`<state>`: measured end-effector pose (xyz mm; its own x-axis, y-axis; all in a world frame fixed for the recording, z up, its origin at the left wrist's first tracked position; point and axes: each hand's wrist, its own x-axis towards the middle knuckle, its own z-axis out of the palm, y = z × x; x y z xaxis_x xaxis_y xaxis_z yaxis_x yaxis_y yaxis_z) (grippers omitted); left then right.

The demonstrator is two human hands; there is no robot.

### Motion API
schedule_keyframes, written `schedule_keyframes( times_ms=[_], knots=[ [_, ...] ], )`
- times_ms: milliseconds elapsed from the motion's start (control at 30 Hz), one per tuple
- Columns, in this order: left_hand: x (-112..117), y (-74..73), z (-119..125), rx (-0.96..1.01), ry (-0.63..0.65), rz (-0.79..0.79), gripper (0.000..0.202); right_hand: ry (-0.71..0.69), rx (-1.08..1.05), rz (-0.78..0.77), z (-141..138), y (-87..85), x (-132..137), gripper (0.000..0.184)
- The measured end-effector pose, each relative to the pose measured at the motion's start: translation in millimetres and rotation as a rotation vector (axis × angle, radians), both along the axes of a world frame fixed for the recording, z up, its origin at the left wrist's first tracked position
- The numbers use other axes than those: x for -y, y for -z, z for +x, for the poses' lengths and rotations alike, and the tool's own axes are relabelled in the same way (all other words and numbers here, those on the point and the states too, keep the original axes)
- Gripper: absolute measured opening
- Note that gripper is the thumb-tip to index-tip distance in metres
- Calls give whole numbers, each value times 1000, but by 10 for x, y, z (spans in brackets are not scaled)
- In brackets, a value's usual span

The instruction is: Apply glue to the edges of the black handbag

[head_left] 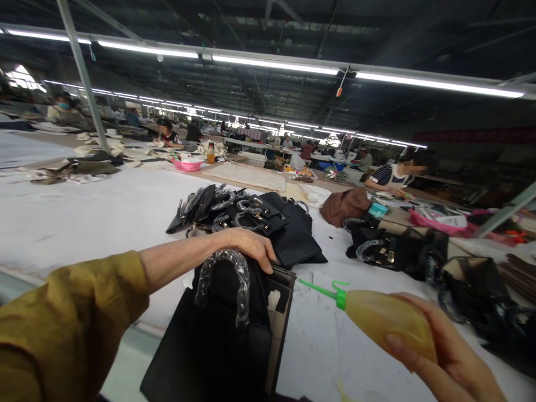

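A black handbag [218, 352] with a plastic-wrapped handle [243, 279] stands at the table's near edge. My left hand [253, 245] reaches over it, fingers closed on its top edge near the far corner. The bag's side is open, showing a beige lining. In my right hand [448, 346] is a squeeze glue bottle [377, 317] of yellowish liquid, tilted to the left. Its thin green nozzle [318, 291] points at the bag's upper side edge; whether the tip touches I cannot tell.
Behind my left hand lies a pile of black bags [288, 223]. More black bags [389, 245] lie to the right, near a brown cloth bundle [345, 205] and a pink basket [439, 220]. A co-worker [393, 174] sits across at the right.
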<state>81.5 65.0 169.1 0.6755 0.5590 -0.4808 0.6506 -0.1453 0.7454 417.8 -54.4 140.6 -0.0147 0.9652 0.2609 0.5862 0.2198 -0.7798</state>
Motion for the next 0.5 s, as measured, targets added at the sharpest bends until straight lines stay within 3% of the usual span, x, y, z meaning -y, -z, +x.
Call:
schedule_keyframes(
  times_ms=[100,267,500],
  knots=[
    [-14,88,-8,31,-6,-53,18,0,44,25,-133,-15,15,51],
    [-68,188,-25,-12,29,-8,21,47,93,14,-295,-69,-7,48],
    [-105,237,-41,-34,53,16,26,57,87,-58,-307,41,-58,46]
  ],
)
